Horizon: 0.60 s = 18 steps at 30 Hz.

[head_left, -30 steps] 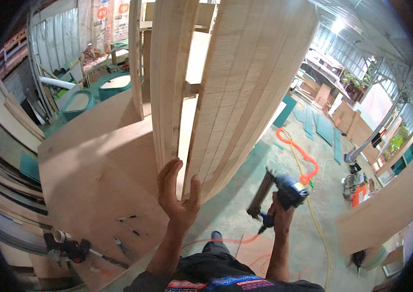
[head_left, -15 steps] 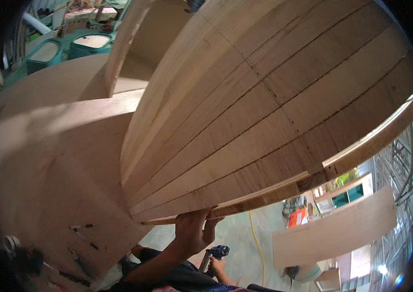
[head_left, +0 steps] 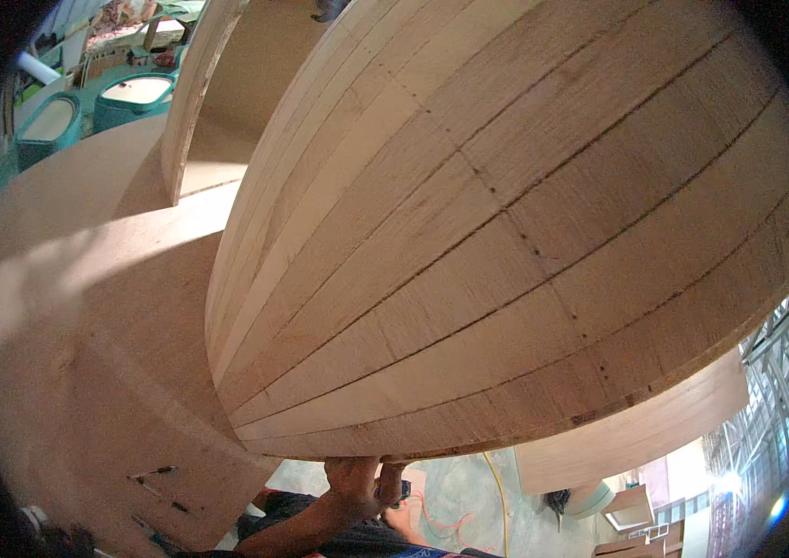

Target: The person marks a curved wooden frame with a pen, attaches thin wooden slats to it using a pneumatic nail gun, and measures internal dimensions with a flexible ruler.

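Note:
A large curved wooden panel (head_left: 506, 242), made of narrow strips with dark seams and a dotted line across it, fills the middle of the view. My left hand (head_left: 353, 485) grips its lower edge, fingers closed on the wood and partly hidden behind the rim. Beneath that edge, my right hand (head_left: 401, 519) is closed around a nail gun (head_left: 405, 490), dark and mostly covered by the panel and my left hand. The panel's narrow end is close above the wooden tabletop (head_left: 69, 372).
On the tabletop lie several small dark tools (head_left: 154, 479). An upright plywood piece (head_left: 192, 102) stands behind the panel. Green stools (head_left: 134, 90) are at the far left. A yellow hose (head_left: 498, 488) and an orange hose (head_left: 450, 532) run over the floor, near another curved board (head_left: 636, 432).
The panel has tilted, showing more of its broad face and less of its rim, and its lower edge now sits lower. My left hand moved down with it. The nail gun became mostly hidden.

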Each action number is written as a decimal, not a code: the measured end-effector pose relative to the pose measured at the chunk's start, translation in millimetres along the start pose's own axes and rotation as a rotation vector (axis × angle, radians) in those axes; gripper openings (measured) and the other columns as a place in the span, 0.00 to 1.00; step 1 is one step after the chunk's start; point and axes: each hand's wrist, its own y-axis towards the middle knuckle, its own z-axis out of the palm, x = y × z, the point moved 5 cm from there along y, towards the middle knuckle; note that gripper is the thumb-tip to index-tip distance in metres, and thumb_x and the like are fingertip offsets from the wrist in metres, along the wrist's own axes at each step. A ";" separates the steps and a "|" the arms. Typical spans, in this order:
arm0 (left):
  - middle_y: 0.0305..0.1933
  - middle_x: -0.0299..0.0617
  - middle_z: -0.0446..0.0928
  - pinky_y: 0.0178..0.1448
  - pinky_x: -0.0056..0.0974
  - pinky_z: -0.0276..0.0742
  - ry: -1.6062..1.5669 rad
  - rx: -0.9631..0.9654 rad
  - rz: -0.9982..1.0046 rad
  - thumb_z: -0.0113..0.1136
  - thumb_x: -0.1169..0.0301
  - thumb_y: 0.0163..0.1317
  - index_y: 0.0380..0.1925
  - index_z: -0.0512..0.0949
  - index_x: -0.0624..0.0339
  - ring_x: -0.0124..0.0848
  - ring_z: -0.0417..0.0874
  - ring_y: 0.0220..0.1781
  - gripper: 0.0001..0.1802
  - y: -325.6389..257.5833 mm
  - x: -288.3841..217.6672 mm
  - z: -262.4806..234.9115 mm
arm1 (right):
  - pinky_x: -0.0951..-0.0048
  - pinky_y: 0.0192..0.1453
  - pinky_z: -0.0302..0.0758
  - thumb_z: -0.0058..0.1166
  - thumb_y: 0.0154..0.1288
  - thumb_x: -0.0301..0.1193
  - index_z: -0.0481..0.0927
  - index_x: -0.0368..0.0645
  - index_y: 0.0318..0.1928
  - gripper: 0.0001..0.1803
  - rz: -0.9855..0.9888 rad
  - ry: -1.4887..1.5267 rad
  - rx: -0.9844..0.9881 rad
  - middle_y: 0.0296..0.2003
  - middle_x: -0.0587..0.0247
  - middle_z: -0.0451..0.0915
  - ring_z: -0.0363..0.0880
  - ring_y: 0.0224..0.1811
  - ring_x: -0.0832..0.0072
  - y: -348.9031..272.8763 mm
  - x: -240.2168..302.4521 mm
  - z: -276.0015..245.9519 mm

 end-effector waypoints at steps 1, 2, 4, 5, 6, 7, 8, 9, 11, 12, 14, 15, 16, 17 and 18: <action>0.43 0.53 0.83 0.52 0.52 0.75 0.000 -0.008 0.004 0.66 0.64 0.62 0.43 0.82 0.65 0.52 0.84 0.43 0.16 -2.3 1.0 0.2 | 0.56 0.43 0.81 0.75 0.48 0.36 0.77 0.32 0.50 0.31 0.010 0.007 0.016 0.33 0.48 0.84 0.85 0.36 0.57 -0.4 2.2 1.2; 0.44 0.54 0.83 0.53 0.52 0.75 -0.001 -0.016 0.008 0.65 0.64 0.62 0.44 0.82 0.65 0.53 0.84 0.45 0.16 -3.5 0.7 0.1 | 0.56 0.43 0.81 0.75 0.48 0.36 0.77 0.32 0.50 0.31 0.024 0.022 0.032 0.33 0.48 0.84 0.85 0.36 0.57 0.7 4.7 2.1; 0.47 0.55 0.83 0.55 0.52 0.74 -0.009 -0.014 0.005 0.64 0.65 0.63 0.45 0.83 0.65 0.53 0.84 0.49 0.16 -4.8 2.3 0.6 | 0.56 0.43 0.80 0.75 0.48 0.36 0.77 0.32 0.50 0.32 0.051 0.028 0.040 0.33 0.47 0.84 0.85 0.36 0.57 0.2 7.5 1.9; 0.48 0.55 0.82 0.56 0.52 0.74 -0.012 -0.005 -0.002 0.63 0.65 0.63 0.45 0.83 0.65 0.53 0.83 0.50 0.16 -7.8 3.5 1.9 | 0.56 0.43 0.80 0.74 0.48 0.36 0.77 0.32 0.50 0.32 0.063 0.028 0.042 0.33 0.47 0.84 0.85 0.36 0.57 -0.9 7.6 -0.5; 0.49 0.56 0.82 0.57 0.53 0.73 -0.010 0.001 -0.005 0.62 0.65 0.64 0.45 0.83 0.65 0.54 0.83 0.51 0.16 -8.7 5.6 1.4 | 0.56 0.43 0.80 0.74 0.48 0.36 0.77 0.32 0.50 0.32 0.070 0.029 0.043 0.33 0.47 0.84 0.85 0.36 0.57 -0.8 9.3 -0.6; 0.49 0.56 0.82 0.57 0.53 0.73 0.003 -0.005 -0.007 0.62 0.65 0.64 0.45 0.83 0.65 0.53 0.83 0.52 0.16 -7.8 6.1 0.8 | 0.56 0.43 0.80 0.74 0.48 0.36 0.77 0.32 0.50 0.32 0.080 0.031 0.046 0.33 0.47 0.84 0.85 0.37 0.57 -1.3 10.1 -1.8; 0.50 0.56 0.82 0.58 0.53 0.73 0.017 -0.011 -0.009 0.62 0.64 0.64 0.45 0.83 0.65 0.53 0.82 0.53 0.16 -6.3 5.2 0.4 | 0.56 0.43 0.80 0.74 0.48 0.36 0.77 0.32 0.50 0.32 0.089 0.033 0.048 0.34 0.47 0.84 0.85 0.37 0.57 -2.5 10.7 -2.2; 0.50 0.55 0.82 0.58 0.53 0.73 0.033 -0.020 -0.010 0.62 0.64 0.64 0.45 0.83 0.65 0.53 0.82 0.54 0.16 -4.8 4.8 0.1 | 0.56 0.44 0.80 0.74 0.48 0.36 0.77 0.32 0.50 0.32 0.095 0.036 0.050 0.34 0.47 0.84 0.85 0.37 0.57 -2.2 11.4 -3.2; 0.50 0.55 0.82 0.58 0.53 0.72 0.023 -0.025 0.026 0.62 0.64 0.64 0.45 0.83 0.65 0.53 0.82 0.54 0.16 -8.8 8.0 0.2 | 0.56 0.44 0.80 0.74 0.48 0.36 0.77 0.32 0.51 0.32 0.108 0.041 0.054 0.34 0.47 0.84 0.85 0.37 0.57 -1.7 12.4 -4.9; 0.50 0.55 0.82 0.59 0.53 0.72 0.018 -0.027 0.043 0.62 0.64 0.64 0.45 0.83 0.65 0.53 0.82 0.55 0.16 -11.0 7.7 0.6 | 0.56 0.44 0.80 0.74 0.48 0.36 0.77 0.32 0.51 0.32 0.113 0.044 0.054 0.34 0.47 0.84 0.85 0.37 0.57 -1.1 11.7 -5.9; 0.49 0.54 0.82 0.58 0.53 0.72 -0.020 -0.021 0.006 0.62 0.63 0.64 0.44 0.83 0.64 0.53 0.83 0.53 0.16 -12.3 7.4 1.6 | 0.56 0.44 0.80 0.74 0.48 0.36 0.77 0.32 0.51 0.32 0.126 0.050 0.058 0.34 0.47 0.84 0.85 0.37 0.57 -3.1 8.4 -8.3; 0.49 0.54 0.82 0.58 0.53 0.73 -0.042 -0.014 -0.010 0.62 0.63 0.64 0.44 0.83 0.64 0.53 0.83 0.53 0.16 -11.7 9.0 1.1 | 0.56 0.44 0.80 0.74 0.48 0.36 0.77 0.32 0.51 0.32 0.136 0.057 0.056 0.34 0.47 0.84 0.85 0.37 0.57 -4.8 8.0 -7.4; 0.49 0.55 0.82 0.57 0.53 0.73 -0.018 -0.013 0.000 0.62 0.63 0.64 0.44 0.83 0.64 0.53 0.83 0.52 0.16 -11.3 9.7 0.7 | 0.56 0.44 0.80 0.74 0.48 0.36 0.77 0.32 0.51 0.32 0.141 0.060 0.056 0.34 0.47 0.84 0.85 0.37 0.57 -5.7 7.5 -8.3; 0.49 0.55 0.82 0.57 0.53 0.73 0.006 -0.013 0.009 0.62 0.62 0.65 0.43 0.83 0.64 0.53 0.83 0.51 0.16 -10.9 10.6 0.3 | 0.56 0.44 0.80 0.74 0.48 0.36 0.77 0.32 0.51 0.32 0.145 0.062 0.055 0.34 0.47 0.84 0.85 0.37 0.57 -5.1 7.5 -9.4; 0.48 0.55 0.82 0.56 0.53 0.73 0.027 -0.015 0.017 0.62 0.62 0.65 0.43 0.83 0.64 0.53 0.83 0.50 0.16 -10.1 10.3 0.5 | 0.56 0.44 0.80 0.74 0.48 0.36 0.77 0.32 0.51 0.32 0.147 0.061 0.055 0.34 0.47 0.84 0.85 0.37 0.57 -4.0 8.1 -11.4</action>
